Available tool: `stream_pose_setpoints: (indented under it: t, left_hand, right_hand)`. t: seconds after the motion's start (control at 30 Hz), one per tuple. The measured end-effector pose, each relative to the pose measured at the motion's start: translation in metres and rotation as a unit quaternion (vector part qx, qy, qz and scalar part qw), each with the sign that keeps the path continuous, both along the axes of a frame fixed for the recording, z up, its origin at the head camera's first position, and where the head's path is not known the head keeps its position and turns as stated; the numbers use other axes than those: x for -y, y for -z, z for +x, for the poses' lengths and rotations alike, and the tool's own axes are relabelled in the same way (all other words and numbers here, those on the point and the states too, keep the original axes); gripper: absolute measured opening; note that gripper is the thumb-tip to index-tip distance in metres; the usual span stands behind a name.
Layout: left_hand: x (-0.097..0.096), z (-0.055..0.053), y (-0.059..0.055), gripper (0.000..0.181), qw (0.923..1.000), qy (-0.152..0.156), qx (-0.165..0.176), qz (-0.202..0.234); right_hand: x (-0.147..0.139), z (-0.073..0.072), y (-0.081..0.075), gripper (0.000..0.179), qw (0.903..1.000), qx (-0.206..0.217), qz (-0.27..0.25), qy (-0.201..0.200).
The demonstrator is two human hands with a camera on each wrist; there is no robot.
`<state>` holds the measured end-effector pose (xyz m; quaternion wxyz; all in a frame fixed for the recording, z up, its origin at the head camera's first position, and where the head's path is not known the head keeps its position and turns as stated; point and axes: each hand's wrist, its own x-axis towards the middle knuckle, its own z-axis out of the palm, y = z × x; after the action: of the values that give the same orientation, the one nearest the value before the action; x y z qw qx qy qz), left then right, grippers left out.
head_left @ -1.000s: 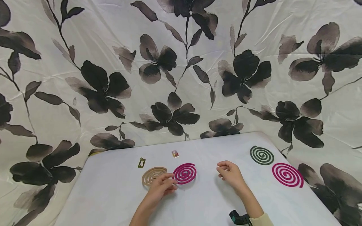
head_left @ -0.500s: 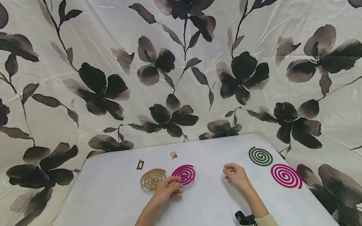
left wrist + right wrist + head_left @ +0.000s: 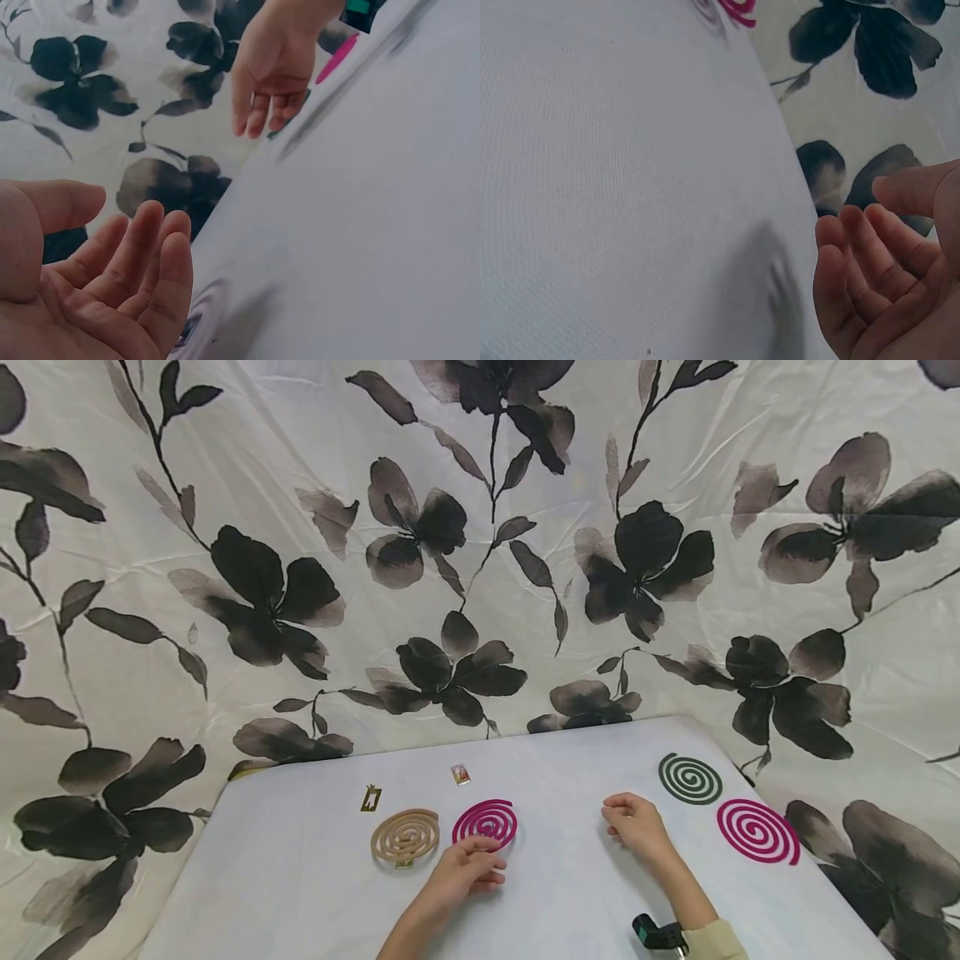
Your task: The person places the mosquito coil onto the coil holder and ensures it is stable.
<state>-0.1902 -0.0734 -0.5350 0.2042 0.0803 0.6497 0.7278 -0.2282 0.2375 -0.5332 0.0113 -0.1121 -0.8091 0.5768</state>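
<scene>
In the head view, my left hand (image 3: 468,870) hovers over the near edge of a magenta spiral coil (image 3: 486,820), fingers loosely bent. Its palm shows nothing held in the left wrist view. Left of it lies a tan spiral coil (image 3: 405,837), with a small green-gold piece (image 3: 404,863) partly showing under its near edge. To the right, my right hand (image 3: 636,827) is held above the white table, fingers relaxed and holding nothing. Beyond it lie a dark green spiral coil (image 3: 689,778) and a second magenta spiral coil (image 3: 758,832).
Toward the back of the white table (image 3: 300,893) are a small gold frame-like piece (image 3: 371,798) and a tiny picture card (image 3: 460,774). A floral cloth (image 3: 540,610) hangs behind. A black device (image 3: 657,933) sits at the right wrist.
My left hand has moved right and toward me, off the tan coil, uncovering the small piece under it. My right hand has drifted right. The coils stay put.
</scene>
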Motion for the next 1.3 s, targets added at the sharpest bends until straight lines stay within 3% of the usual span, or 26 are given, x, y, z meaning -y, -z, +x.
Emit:
stream_pose_setpoints:
  t: [0.63, 0.87, 1.3]
  left_hand:
    - [-0.02, 0.004, 0.008, 0.035, 0.9998, 0.005, 0.018, -0.007]
    - [-0.03, 0.007, 0.01, 0.033, 0.9995, 0.004, 0.028, -0.014]
    - [-0.041, 0.007, 0.016, 0.032, 0.9992, 0.011, 0.034, -0.017]
  right_hand:
    - [-0.033, -0.006, 0.009, 0.026, 0.9992, -0.012, 0.025, 0.029]
    - [-0.045, -0.009, 0.014, 0.026, 0.9977, -0.005, 0.048, 0.048]
    - [-0.066, -0.01, 0.011, 0.032, 0.9941, 0.014, 0.079, 0.072]
